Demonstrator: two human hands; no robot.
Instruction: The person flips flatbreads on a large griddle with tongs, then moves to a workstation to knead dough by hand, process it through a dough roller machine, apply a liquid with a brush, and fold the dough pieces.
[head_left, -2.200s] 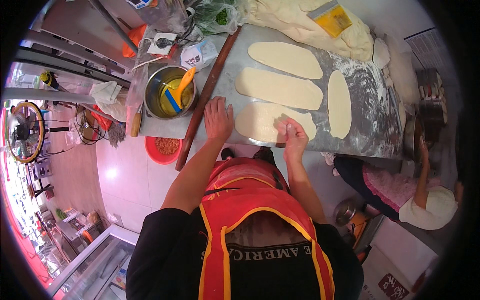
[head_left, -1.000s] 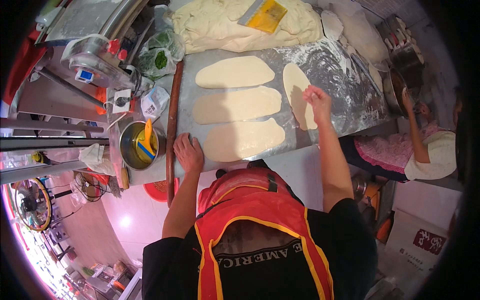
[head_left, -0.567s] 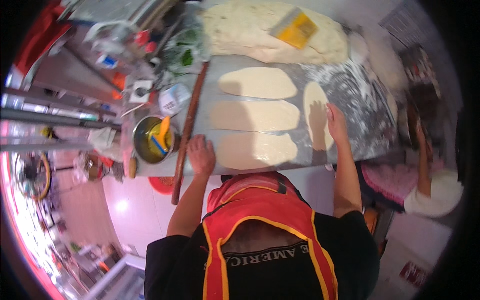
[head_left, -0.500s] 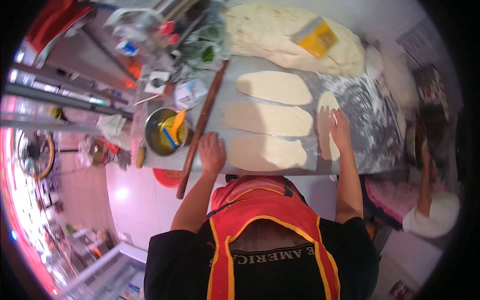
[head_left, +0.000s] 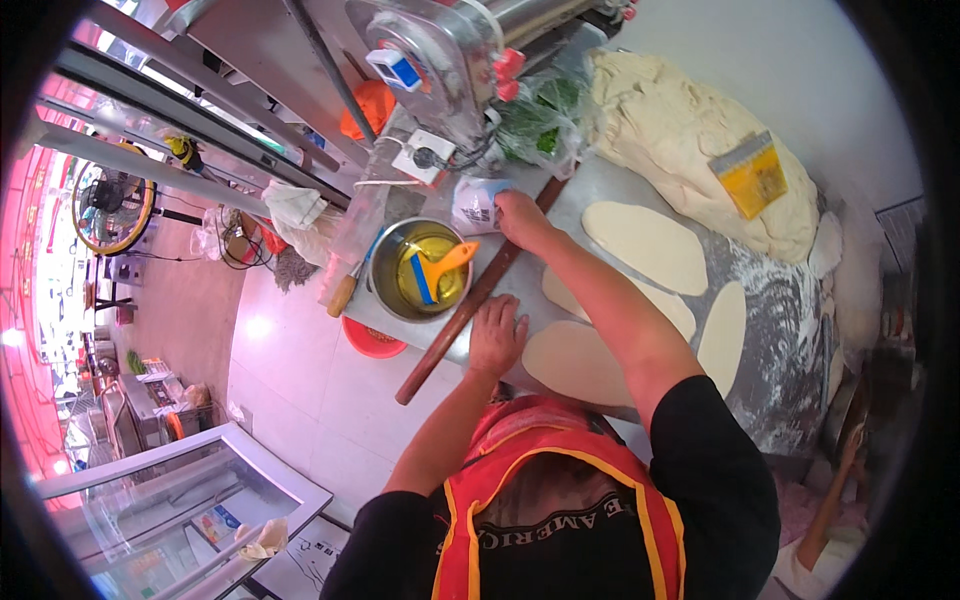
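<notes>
My right arm reaches across the table, and my right hand (head_left: pixel 522 220) has its curled fingers on the edge of a small white printed packet (head_left: pixel 474 205). The fingertips are partly hidden there. My left hand (head_left: pixel 498 336) lies with fingers spread on the table near its front edge, beside a long brown rolling pin (head_left: pixel 480 290). Flat oval dough pieces lie to the right: a far one (head_left: pixel 645 245), a middle one (head_left: pixel 662 305) partly covered by my forearm, a near one (head_left: pixel 572 362) and a narrow one (head_left: pixel 722 335) on the right.
A steel pot (head_left: pixel 376 275) of yellow oil holds an orange brush (head_left: pixel 445 265) with blue bristles. Behind are a metal machine (head_left: pixel 430 70), bagged greens (head_left: pixel 545 115) and a large dough mass (head_left: pixel 670 130) bearing a yellow flat piece (head_left: pixel 750 180). Another person's arm (head_left: pixel 830 500) is at right.
My right hand has left the narrow dough piece and crossed left to the white packet. My left hand stays by the rolling pin. The view has swung left.
</notes>
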